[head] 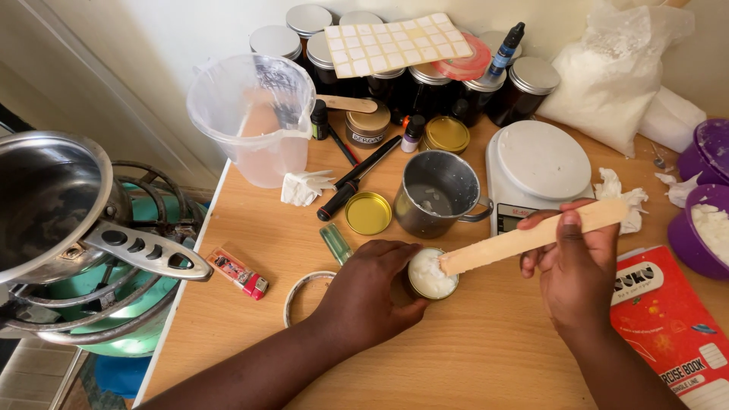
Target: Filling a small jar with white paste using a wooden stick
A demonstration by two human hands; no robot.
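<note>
Just below the middle of the frame a small round tin (431, 274) filled with a white waxy mass stands on the wooden table (471, 357). The left hand (363, 292) comes in from the lower left and is wrapped around the tin's left side, fingers curled against its wall. The right hand (575, 267), at right of centre, is closed on a flat wooden stick (531, 237); the stick slants down to the left, and its lower end rests at the tin's right rim, on or just over the white mass. The two hands are apart, with the tin and stick between them. Just above the tin stands a metal mug (439, 193), with a gold lid (368, 213) to its left and a white kitchen scale (538, 171) to its right. Left of the tin a second lid (305, 296) lies upturned, and a red lighter (238, 273) lies near the table's left edge. A clear plastic jug (254, 114) stands at upper centre-left before a row of dark jars with silver lids (433, 83) along the wall. A red exercise book (672, 326) lies at lower right. At the left of the frame a steel pot (45, 197) sits on a gas burner (144, 296) beside the table.
</note>
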